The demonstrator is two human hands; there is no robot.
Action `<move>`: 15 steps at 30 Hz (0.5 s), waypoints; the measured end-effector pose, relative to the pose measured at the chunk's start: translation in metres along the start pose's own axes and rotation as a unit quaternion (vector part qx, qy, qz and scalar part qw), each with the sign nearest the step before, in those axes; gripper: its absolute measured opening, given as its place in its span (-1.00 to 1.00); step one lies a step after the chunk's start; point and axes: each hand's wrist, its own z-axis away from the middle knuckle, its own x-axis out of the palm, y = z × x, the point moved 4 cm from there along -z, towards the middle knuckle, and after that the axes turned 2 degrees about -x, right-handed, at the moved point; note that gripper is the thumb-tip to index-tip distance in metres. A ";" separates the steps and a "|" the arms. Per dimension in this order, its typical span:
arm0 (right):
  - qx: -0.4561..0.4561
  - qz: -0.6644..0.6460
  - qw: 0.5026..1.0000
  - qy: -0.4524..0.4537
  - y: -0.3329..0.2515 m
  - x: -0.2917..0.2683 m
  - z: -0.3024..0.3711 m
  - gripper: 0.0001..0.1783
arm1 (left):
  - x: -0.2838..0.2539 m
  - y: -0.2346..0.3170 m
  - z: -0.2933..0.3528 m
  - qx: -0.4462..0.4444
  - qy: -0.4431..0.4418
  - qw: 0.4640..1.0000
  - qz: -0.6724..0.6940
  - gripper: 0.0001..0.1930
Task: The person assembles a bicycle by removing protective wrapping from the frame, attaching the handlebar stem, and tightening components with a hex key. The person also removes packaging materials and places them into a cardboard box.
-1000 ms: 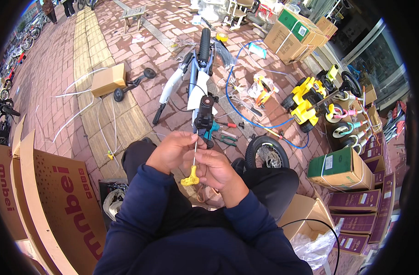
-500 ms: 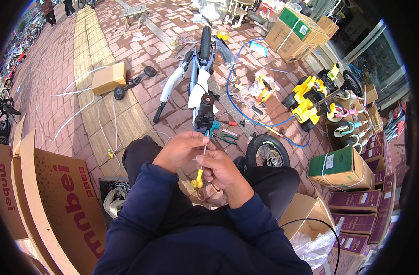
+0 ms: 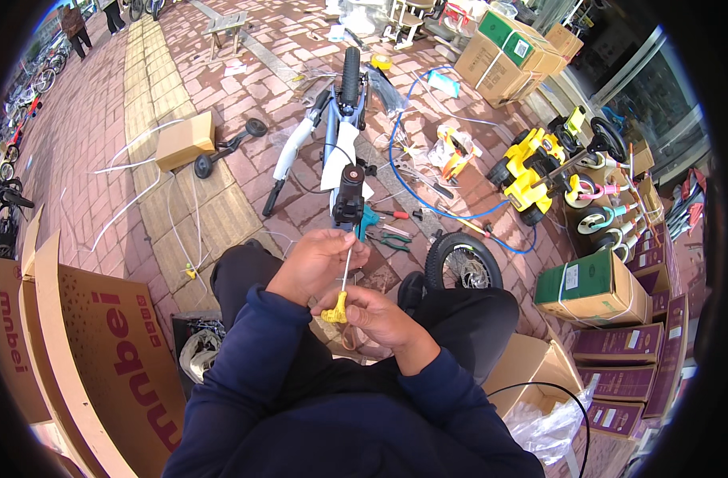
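Observation:
In front of my knees, my right hand (image 3: 372,317) is closed around the yellow handle of a thin-shafted hand driver (image 3: 336,310). Its metal shaft points up and away from me, and the far end meets the fingers of my left hand (image 3: 320,259). Those fingers are bent in a pinch; whether a small part sits in them is hidden. Just beyond my hands is the black stem end (image 3: 350,191) of a partly assembled blue bicycle (image 3: 332,147), with its fitted wheel (image 3: 350,76) at the far end and pale wrapping on the frame.
A loose wheel (image 3: 463,264) lies by my right knee. Pliers (image 3: 396,241) and a red-handled screwdriver (image 3: 393,214) are on the paving, near a blue hose (image 3: 393,151). Cardboard boxes (image 3: 113,358) stand at left; yellow ride-on toys (image 3: 531,171) and a green-brown carton (image 3: 591,291) at right.
My right hand has moved lower and slightly left, from the shaft onto the driver's yellow handle. More of the shaft shows between my hands. My left hand stays nearly in place.

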 end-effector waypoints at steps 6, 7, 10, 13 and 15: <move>0.067 0.254 0.949 0.177 -0.010 -0.002 0.005 -0.58 | 0.001 0.002 0.004 -0.029 0.031 0.999 -0.019 -0.73; 0.055 0.325 0.921 0.209 -0.017 0.000 0.008 -0.55 | 0.002 0.004 0.005 -0.027 0.018 0.999 -0.023 -0.73; 0.047 0.386 0.886 0.253 -0.032 0.007 0.013 -0.46 | 0.001 0.003 0.008 -0.041 0.041 0.996 -0.074 -0.76; 0.029 0.193 0.955 0.222 -0.032 0.005 0.013 -0.51 | 0.002 0.005 0.004 -0.018 0.011 0.999 -0.036 -0.81; 0.057 -0.016 0.983 0.171 -0.023 0.000 0.008 -0.50 | 0.001 0.005 -0.001 0.002 0.032 0.998 -0.062 -0.79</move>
